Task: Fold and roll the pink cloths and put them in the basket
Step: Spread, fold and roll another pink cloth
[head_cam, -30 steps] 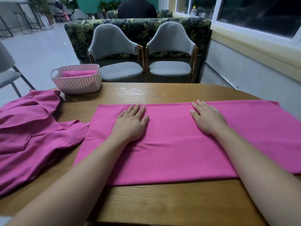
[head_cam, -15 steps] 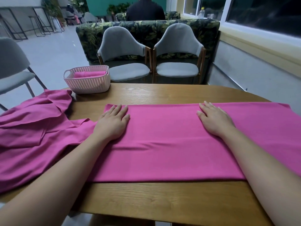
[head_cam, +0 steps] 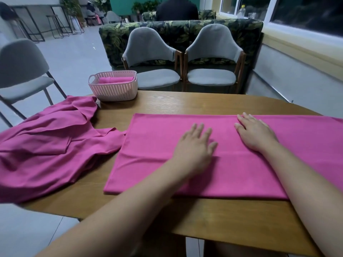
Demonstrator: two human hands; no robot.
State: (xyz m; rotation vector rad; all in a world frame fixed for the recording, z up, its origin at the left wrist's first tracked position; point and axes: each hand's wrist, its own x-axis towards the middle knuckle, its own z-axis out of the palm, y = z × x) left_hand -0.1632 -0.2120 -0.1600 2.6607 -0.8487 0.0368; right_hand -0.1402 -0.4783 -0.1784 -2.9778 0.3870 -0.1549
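Note:
A folded pink cloth [head_cam: 152,154] lies flat as a long strip across the wooden table [head_cam: 204,104], running off the right edge of view. My left hand [head_cam: 194,147] rests flat on its middle with fingers spread. My right hand [head_cam: 255,132] lies flat on the cloth a little further right, near its far edge. A heap of loose pink cloths [head_cam: 46,143] lies crumpled at the table's left end and hangs over its edge. A pale pink perforated basket [head_cam: 114,89] stands at the far left corner with rolled pink cloth [head_cam: 113,80] inside.
Two grey chairs [head_cam: 152,58] stand behind the table against a leaf-patterned sofa back [head_cam: 178,30]. Another grey chair [head_cam: 20,71] is at the left. A person sits beyond the sofa. A wall with windows runs along the right.
My left hand slid left toward the cloth's left end, then back right to the middle of the cloth. My right hand stayed flat in place. The view shifted left.

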